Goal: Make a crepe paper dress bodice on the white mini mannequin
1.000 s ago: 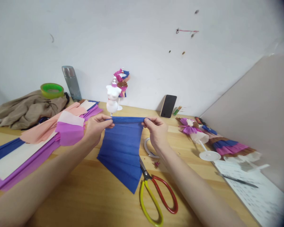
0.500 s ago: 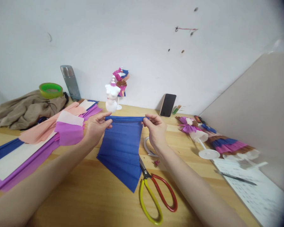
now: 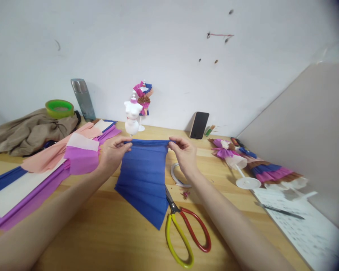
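Observation:
A sheet of blue crepe paper (image 3: 144, 173) with crosswise creases hangs between my hands, its pointed lower end down by the table. My left hand (image 3: 114, 152) pinches the upper left corner between thumb and fingers. At the upper right corner my right hand (image 3: 184, 153) pinches the same narrow folded edge, which is stretched straight. Scissors (image 3: 173, 210) with one yellow and one red handle lie beside the paper's lower right side, blades partly covered by it. Behind my right hand is a white ring-shaped roll (image 3: 173, 177), partly hidden.
Purple, peach, white and blue paper strips (image 3: 81, 158) lie at left, near a brown cloth (image 3: 31, 130) and green tape roll (image 3: 59, 109). A white mannequin (image 3: 132, 116), phone (image 3: 199, 125) and flask (image 3: 83, 99) stand behind. Paper-dressed figures (image 3: 271, 169) lie at right by a knife-like tool (image 3: 284, 212).
The paper's top edge now shows a tighter, neater folded band. My fingers have closed in on its corners, and both hands have shifted slightly left in view.

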A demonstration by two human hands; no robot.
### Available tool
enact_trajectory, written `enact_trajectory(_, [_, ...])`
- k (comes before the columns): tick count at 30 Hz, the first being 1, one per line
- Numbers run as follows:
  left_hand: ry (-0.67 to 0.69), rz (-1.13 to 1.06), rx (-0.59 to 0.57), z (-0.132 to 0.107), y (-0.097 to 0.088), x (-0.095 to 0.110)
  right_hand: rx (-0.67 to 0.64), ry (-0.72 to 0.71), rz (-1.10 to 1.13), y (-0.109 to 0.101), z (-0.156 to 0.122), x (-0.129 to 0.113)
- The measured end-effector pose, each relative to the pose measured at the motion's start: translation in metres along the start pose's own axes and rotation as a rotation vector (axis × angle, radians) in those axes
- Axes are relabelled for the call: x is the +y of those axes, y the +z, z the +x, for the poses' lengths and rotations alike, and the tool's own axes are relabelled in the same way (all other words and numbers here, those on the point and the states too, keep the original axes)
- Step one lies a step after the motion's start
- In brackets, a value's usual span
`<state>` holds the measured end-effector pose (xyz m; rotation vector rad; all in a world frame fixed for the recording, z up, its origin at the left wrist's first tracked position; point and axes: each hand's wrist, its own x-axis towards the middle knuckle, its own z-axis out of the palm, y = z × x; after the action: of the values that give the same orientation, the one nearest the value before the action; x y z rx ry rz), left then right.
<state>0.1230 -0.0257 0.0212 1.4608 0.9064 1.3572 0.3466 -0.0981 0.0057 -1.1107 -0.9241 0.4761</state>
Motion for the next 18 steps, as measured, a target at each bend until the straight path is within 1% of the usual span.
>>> enact_trajectory(3, [-0.002, -0.003, 0.011, -0.001, 0.000, 0.000, -0.004, -0.040, -0.011, 0.001, -0.001, 0.000])
enact_trajectory(6, [0.031, 0.014, 0.004, -0.001, 0.000, -0.003, -0.009, -0.074, -0.030, 0.002, -0.003, -0.001])
enact_trajectory(12, [0.204, 0.113, -0.044, 0.001, -0.005, -0.013, -0.026, -0.177, -0.135, -0.001, -0.006, 0.000])
enact_trajectory(14, [0.234, 0.161, -0.039, 0.000, -0.006, -0.014, -0.027, -0.206, -0.180, -0.002, -0.008, 0.000])
enact_trajectory(16, [0.226, 0.191, -0.013, -0.001, -0.005, -0.013, -0.029, -0.203, -0.203, -0.001, -0.009, 0.000])
enact_trajectory(18, [0.163, 0.205, 0.018, -0.003, -0.003, -0.010, -0.032, -0.165, -0.181, 0.002, -0.010, 0.000])
